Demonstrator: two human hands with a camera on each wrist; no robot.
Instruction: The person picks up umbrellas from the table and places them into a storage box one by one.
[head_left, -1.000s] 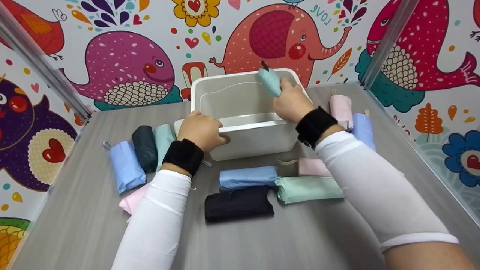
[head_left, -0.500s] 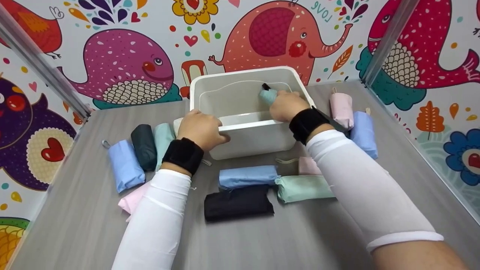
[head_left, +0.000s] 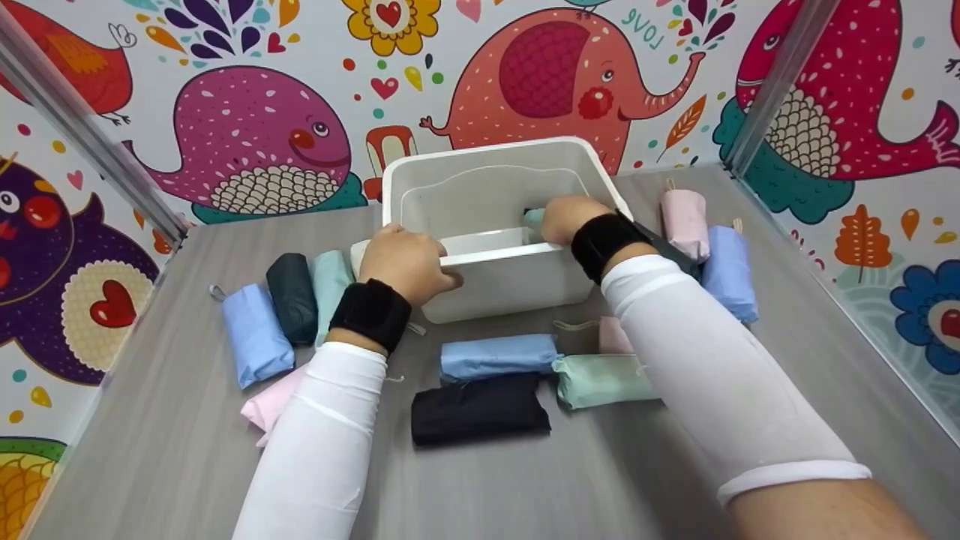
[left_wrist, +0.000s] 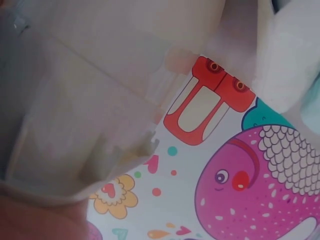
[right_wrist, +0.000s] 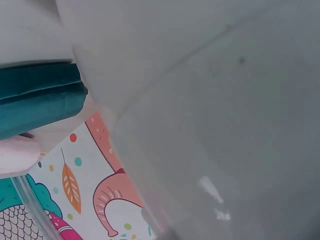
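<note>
A white plastic bin (head_left: 517, 285) stands at the back of the grey table, open side up. My left hand (head_left: 403, 264) grips its rim at the front left corner, thumb on the outside. My right hand (head_left: 574, 217) reaches inside the bin at the right and grips a light teal folded umbrella (head_left: 533, 218). Only one end of that umbrella shows; the hand and the bin's front wall hide the rest. In the left wrist view, part of a hand (left_wrist: 42, 220) appears by the bin wall (left_wrist: 85, 95). The bin wall (right_wrist: 210, 120) fills most of the right wrist view.
Left of the bin lie folded umbrellas: blue (head_left: 257, 335), dark green (head_left: 292, 298), light green (head_left: 331, 289) and pink (head_left: 274, 401). In front are blue (head_left: 499, 356), black (head_left: 480, 411) and mint (head_left: 607, 380) ones. Pink (head_left: 684, 223) and blue (head_left: 729, 274) ones lie at right.
My right hand has gone down into the bin with the light teal umbrella, which stood above the rim earlier. My left hand has stayed on the rim.
</note>
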